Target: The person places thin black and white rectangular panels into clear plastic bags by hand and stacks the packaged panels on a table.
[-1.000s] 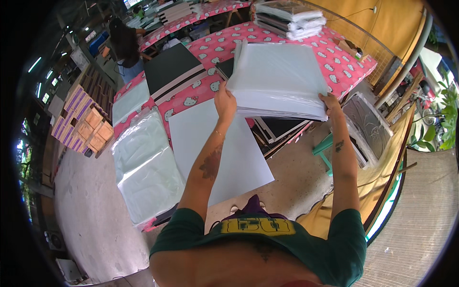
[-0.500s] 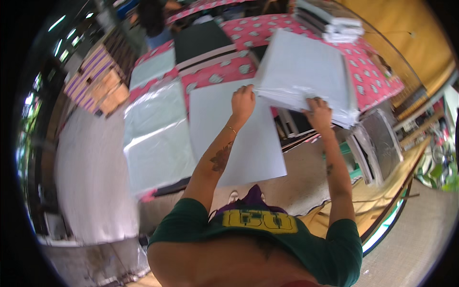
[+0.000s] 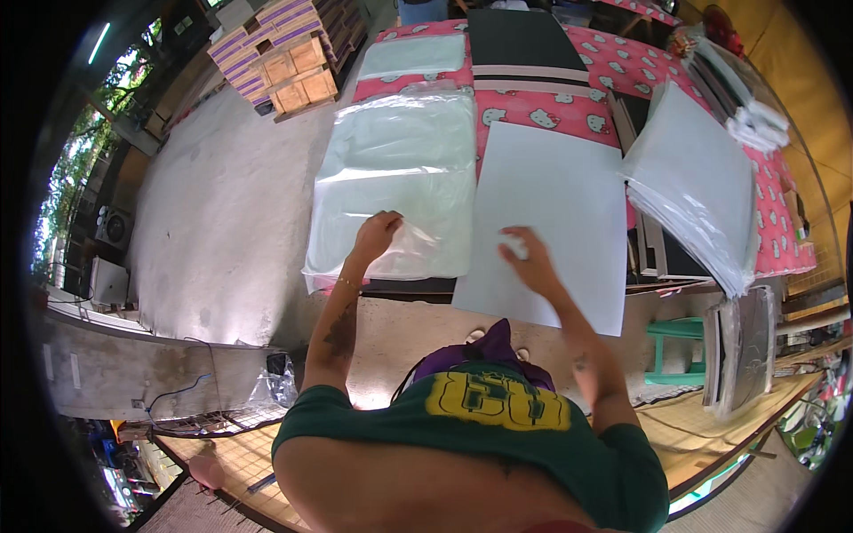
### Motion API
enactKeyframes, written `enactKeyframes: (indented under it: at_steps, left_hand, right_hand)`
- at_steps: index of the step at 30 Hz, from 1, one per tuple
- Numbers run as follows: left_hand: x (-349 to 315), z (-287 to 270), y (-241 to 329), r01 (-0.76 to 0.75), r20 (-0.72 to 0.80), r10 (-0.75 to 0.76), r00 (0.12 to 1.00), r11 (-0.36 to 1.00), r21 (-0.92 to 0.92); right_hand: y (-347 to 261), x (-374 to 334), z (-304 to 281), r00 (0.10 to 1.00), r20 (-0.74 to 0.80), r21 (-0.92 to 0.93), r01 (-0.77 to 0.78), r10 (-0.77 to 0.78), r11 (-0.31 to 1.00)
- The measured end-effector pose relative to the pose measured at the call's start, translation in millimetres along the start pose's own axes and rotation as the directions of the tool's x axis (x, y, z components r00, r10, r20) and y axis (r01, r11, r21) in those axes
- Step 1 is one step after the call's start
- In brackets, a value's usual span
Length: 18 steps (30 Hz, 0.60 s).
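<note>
My left hand point(image 3: 380, 233) is over the near half of a stack of clear plastic bags point(image 3: 391, 160), its fingers pinched together on the top bag, which wrinkles beside them. My right hand point(image 3: 530, 258), slightly blurred, hovers over a large white sheet point(image 3: 551, 195) with thumb and fingers apart and nothing between them. That sheet lies just right of the bags and overhangs the table's near edge. Farther right, a pile of plastic-wrapped white sheets point(image 3: 697, 173) rests at a slant, partly on dark boards.
A pink patterned cloth point(image 3: 542, 114) covers the table. Black boards point(image 3: 524, 40) are stacked at the back, and more bags point(image 3: 413, 55) lie at the far left. Wooden crates point(image 3: 298, 71) stand beyond the table. Near the right front are a green stool point(image 3: 675, 351) and wrapped panels point(image 3: 742, 351).
Both hands have moved left. My right hand has let go of the wrapped pile, and my left hand has gone from the white sheet's far edge to the plastic bags. The view has shifted left.
</note>
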State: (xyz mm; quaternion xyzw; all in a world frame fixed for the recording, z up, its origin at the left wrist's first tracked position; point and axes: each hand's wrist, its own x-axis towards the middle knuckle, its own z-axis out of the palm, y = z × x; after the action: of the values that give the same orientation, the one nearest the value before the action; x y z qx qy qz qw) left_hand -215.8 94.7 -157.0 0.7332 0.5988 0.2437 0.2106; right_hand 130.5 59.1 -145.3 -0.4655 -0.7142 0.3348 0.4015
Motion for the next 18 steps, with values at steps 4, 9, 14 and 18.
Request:
enactKeyframes:
  at_steps: [4,9,14,18]
  left_hand:
    - [16.9,-28.4,28.6,-0.058,-0.084,0.043,0.996,0.98,-0.19]
    - [5.2,-28.0,96.1,-0.1,-0.463,0.08,0.883,0.995,-0.018]
    - [-2.1,-12.6,80.2,-0.093,-0.368,-0.019,0.93,0.954,-0.286]
    - [12.7,-20.1,47.8,-0.076,-0.515,-0.187,0.837,0.891,-0.448]
  right_hand:
    - [-42.2,23.5,102.9,0.813,0.565,0.417,-0.431,0.142,0.8]
    - [-67.9,49.4,137.7,0.892,0.34,0.863,-0.422,0.298,0.277]
    - [-51.8,39.6,123.5,0.912,0.114,0.969,-0.189,0.393,0.159]
    - [-36.3,20.7,68.6,0.888,0.084,0.996,-0.083,0.452,-0.022]
